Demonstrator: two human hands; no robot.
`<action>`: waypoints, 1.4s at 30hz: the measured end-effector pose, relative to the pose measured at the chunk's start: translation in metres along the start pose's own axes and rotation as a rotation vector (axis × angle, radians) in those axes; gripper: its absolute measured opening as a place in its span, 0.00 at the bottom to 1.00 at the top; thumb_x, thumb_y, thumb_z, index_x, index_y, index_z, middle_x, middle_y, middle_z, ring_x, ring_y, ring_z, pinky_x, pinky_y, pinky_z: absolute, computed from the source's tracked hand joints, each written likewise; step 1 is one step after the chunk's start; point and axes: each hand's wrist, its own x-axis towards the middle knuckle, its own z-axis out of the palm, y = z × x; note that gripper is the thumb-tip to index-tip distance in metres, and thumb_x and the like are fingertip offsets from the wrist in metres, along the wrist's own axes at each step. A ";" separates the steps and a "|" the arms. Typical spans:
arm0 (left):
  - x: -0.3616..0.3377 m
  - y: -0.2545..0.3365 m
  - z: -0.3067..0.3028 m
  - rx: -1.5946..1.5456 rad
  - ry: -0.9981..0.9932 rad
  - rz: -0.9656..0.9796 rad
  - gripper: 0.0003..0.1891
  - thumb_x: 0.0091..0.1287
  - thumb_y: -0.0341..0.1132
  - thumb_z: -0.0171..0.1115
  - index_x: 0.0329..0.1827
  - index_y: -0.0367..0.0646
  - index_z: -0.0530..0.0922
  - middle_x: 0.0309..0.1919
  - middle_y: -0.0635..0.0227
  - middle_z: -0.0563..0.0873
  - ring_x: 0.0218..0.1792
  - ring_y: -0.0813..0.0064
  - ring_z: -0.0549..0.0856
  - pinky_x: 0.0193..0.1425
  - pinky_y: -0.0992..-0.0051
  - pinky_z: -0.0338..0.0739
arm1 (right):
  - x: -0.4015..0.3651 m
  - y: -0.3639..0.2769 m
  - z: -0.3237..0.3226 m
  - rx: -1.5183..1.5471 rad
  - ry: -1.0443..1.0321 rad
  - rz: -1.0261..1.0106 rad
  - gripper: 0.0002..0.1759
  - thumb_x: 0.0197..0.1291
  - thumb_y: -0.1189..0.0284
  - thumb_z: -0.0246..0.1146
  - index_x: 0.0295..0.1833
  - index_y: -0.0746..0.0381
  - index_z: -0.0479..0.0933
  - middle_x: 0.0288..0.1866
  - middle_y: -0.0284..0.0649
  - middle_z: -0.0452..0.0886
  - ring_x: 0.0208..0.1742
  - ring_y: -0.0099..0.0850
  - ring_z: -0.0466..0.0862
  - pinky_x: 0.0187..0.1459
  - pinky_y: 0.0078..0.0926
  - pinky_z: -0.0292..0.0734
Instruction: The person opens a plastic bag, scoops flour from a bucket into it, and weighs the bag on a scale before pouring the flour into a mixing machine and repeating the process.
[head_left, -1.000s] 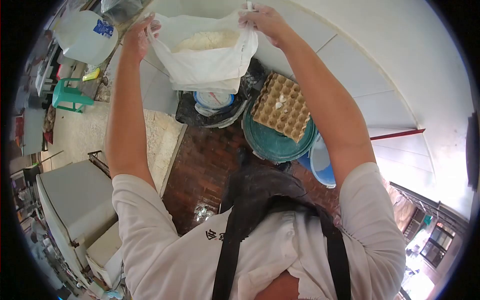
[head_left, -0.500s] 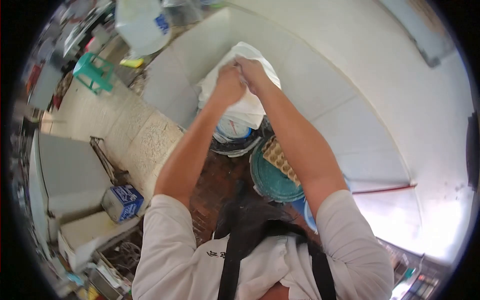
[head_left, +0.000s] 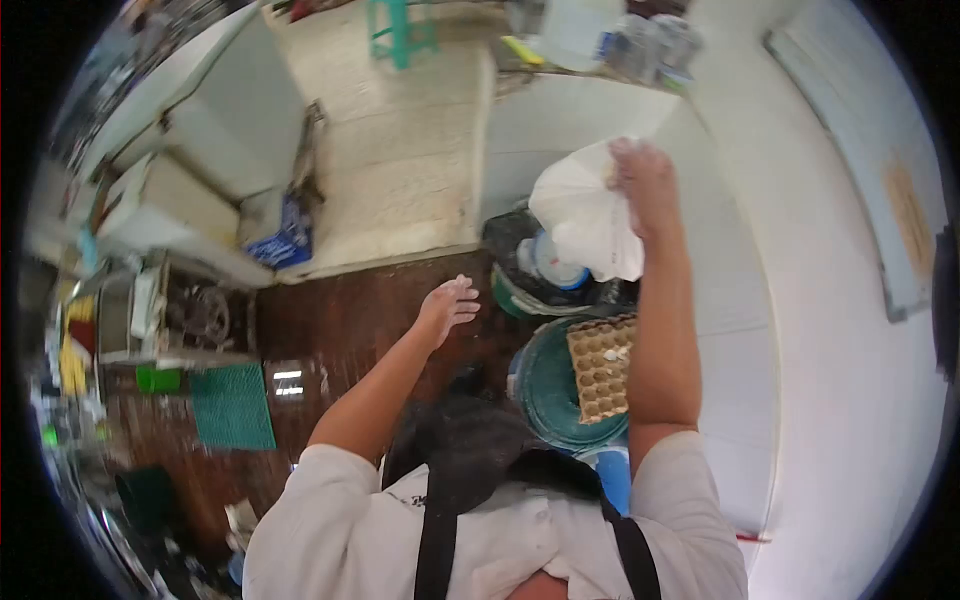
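My right hand (head_left: 646, 182) is closed around the gathered top of a white bag (head_left: 582, 215). The bag hangs bulging in front of a blue-rimmed dial scale (head_left: 556, 264), covering part of it. Below and to the left, my left hand (head_left: 448, 308) is empty, with whitish powder on its slightly spread fingers. It is apart from the bag, over the dark floor. Black plastic (head_left: 508, 238) surrounds the scale. Whether the bag's bottom touches the scale is hidden.
A cardboard egg tray (head_left: 597, 385) lies on a green round lid (head_left: 548, 405) close to my right forearm. The white wall (head_left: 735, 330) runs along the right. Further off are a teal stool (head_left: 400, 35), a blue-and-white box (head_left: 285, 235) and a green mat (head_left: 232, 405).
My left hand has let go of the bag and moved down and left. My right hand still grips the bag's top. The view has turned, bringing more floor into sight.
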 end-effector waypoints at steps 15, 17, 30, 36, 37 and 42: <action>-0.306 -0.175 -0.280 -0.889 0.501 0.534 0.25 0.78 0.48 0.41 0.63 0.37 0.75 0.56 0.56 0.83 0.55 0.57 0.83 0.66 0.58 0.74 | -0.311 -0.088 0.344 0.202 -1.190 0.263 0.10 0.62 0.72 0.61 0.45 0.65 0.71 0.32 0.33 0.74 0.31 0.20 0.75 0.33 0.20 0.72; -0.389 -0.184 -0.301 -1.082 0.697 0.541 0.24 0.77 0.44 0.40 0.63 0.34 0.74 0.58 0.53 0.81 0.57 0.56 0.82 0.67 0.56 0.73 | -0.359 -0.092 0.411 0.279 -1.335 0.301 0.10 0.63 0.71 0.61 0.44 0.64 0.71 0.32 0.32 0.74 0.32 0.19 0.74 0.35 0.18 0.71; -0.648 -0.272 -0.441 -1.384 1.199 1.363 0.26 0.75 0.39 0.38 0.70 0.32 0.65 0.67 0.50 0.73 0.65 0.51 0.75 0.69 0.52 0.72 | -0.608 -0.159 0.727 0.186 -2.142 0.084 0.13 0.63 0.67 0.63 0.46 0.64 0.73 0.37 0.29 0.74 0.39 0.18 0.72 0.42 0.18 0.69; -0.696 -0.284 -0.489 -1.292 1.422 1.529 0.26 0.77 0.42 0.36 0.74 0.38 0.61 0.69 0.55 0.71 0.65 0.53 0.75 0.69 0.53 0.72 | -0.666 -0.158 0.836 0.184 -2.342 0.017 0.14 0.63 0.67 0.64 0.46 0.65 0.73 0.40 0.31 0.75 0.42 0.18 0.72 0.46 0.19 0.69; -0.706 -0.272 -0.494 -1.327 1.481 1.489 0.26 0.78 0.42 0.36 0.74 0.38 0.61 0.69 0.55 0.71 0.66 0.53 0.75 0.69 0.53 0.72 | -0.671 -0.154 0.855 0.181 -2.355 -0.006 0.13 0.63 0.67 0.65 0.44 0.65 0.74 0.38 0.31 0.76 0.41 0.18 0.72 0.45 0.19 0.70; -0.726 -0.264 -0.543 -1.416 1.574 1.438 0.26 0.78 0.43 0.40 0.74 0.38 0.61 0.70 0.54 0.70 0.65 0.52 0.75 0.68 0.52 0.73 | -0.692 -0.132 0.969 0.217 -2.460 -0.103 0.15 0.61 0.65 0.68 0.39 0.65 0.74 0.32 0.34 0.76 0.37 0.21 0.74 0.41 0.24 0.72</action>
